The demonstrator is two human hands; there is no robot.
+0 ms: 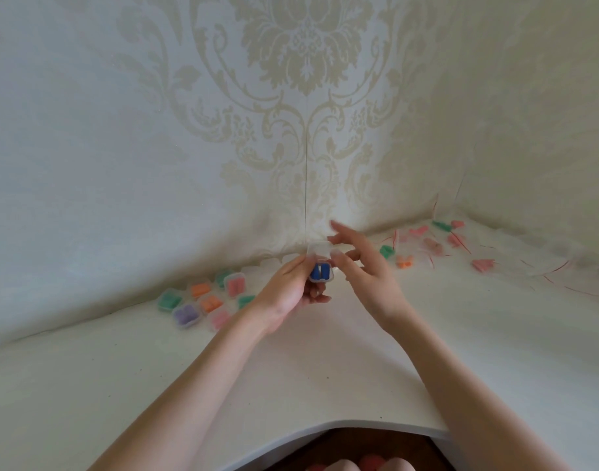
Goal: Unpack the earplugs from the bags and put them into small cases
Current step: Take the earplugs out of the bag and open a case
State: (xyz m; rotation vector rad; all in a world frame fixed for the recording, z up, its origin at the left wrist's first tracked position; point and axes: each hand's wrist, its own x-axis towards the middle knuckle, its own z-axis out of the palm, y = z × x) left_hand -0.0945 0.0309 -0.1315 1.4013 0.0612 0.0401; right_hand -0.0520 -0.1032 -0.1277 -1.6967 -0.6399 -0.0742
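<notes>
Earplugs, blue ones, sit in a small clear case held up over the white table.

Left hand grips the case base with curled fingers; right hand has its fingers spread and mostly straight, fingertips on the open lid. To close well, I think: hold the base steady, check both plugs lie under the rim, then press the lid evenly.

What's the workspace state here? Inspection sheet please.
Surface: white table, curved front edge.
Job's things: clear case with blue earplugs held up, lid open; filled cases grouped at left; bagged earplugs scattered at right.
Clutter: nothing seen.
Hands: left hand grips the case; right hand touches its lid.
Cables: nothing seen.
Surroundings: damask-patterned wallpaper behind.
</notes>
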